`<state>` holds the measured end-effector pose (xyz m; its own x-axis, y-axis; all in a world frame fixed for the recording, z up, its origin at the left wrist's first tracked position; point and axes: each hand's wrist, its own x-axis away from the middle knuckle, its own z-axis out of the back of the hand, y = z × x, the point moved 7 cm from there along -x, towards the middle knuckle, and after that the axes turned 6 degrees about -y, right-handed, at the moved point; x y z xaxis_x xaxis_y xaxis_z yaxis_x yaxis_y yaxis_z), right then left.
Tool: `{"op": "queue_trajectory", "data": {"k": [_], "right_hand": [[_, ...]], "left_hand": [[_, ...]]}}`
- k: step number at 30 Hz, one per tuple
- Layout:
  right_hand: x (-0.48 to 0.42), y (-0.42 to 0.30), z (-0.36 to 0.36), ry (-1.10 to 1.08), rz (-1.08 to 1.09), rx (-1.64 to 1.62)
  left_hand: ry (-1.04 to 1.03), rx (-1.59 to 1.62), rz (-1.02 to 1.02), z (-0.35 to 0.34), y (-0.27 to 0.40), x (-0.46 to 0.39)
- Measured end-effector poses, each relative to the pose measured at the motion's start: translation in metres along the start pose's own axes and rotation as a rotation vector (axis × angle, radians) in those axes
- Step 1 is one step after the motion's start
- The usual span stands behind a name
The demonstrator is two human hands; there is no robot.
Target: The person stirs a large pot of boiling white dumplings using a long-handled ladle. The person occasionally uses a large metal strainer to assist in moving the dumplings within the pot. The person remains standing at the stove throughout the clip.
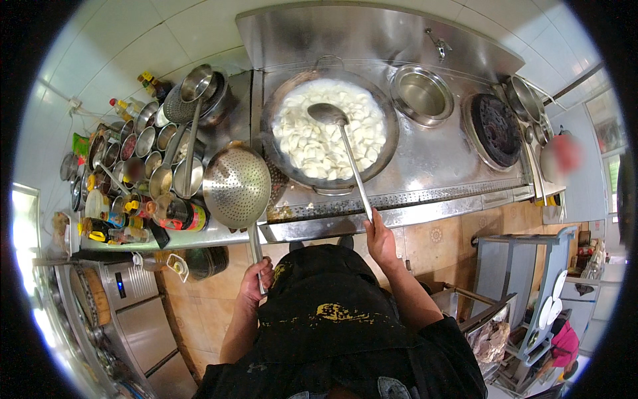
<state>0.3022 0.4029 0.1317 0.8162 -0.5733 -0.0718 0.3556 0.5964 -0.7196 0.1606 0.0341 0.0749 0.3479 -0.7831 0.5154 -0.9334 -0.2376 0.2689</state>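
A large wok (391, 144) stands on the steel stove, filled with dumplings (314, 149) in whitish, cloudy liquid. My right hand (381, 240) grips the long handle of a metal ladle (326, 113), whose bowl rests over the dumplings near the wok's middle. In my left hand (255, 280) is the handle of a perforated metal strainer (237, 187). The strainer's round bowl is left of the wok, above the counter's front part, and looks free of food. Whether it touches the counter I cannot tell.
A steel pot (422, 96) sits right of the wok, then a blackened round burner cover (495, 129). Seasoning bowls (145, 141), sauce bottles (179, 213) and ladles (193, 124) crowd the left counter. A faucet (439, 49) projects from the backsplash. Another person (564, 344) is at far right.
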Motion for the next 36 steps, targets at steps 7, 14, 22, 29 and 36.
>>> {"op": "queue_trajectory", "data": {"k": [7,14,22,29,36], "right_hand": [[0.0,-0.001,0.001,0.031,0.051,0.022],[-0.001,-0.004,0.003,0.004,0.017,0.0],[-0.001,-0.008,0.004,0.039,0.062,-0.008],[-0.002,-0.005,0.003,0.023,0.019,-0.022],[-0.001,-0.003,0.002,0.019,0.007,-0.025]], "left_hand": [[0.003,0.015,0.007,0.005,-0.001,-0.001],[-0.019,0.026,-0.005,0.005,-0.001,-0.002],[-0.032,-0.008,-0.009,0.005,-0.001,-0.002],[-0.036,-0.009,-0.008,0.002,0.0,-0.001],[0.019,-0.03,-0.01,-0.006,0.0,-0.001]]}}
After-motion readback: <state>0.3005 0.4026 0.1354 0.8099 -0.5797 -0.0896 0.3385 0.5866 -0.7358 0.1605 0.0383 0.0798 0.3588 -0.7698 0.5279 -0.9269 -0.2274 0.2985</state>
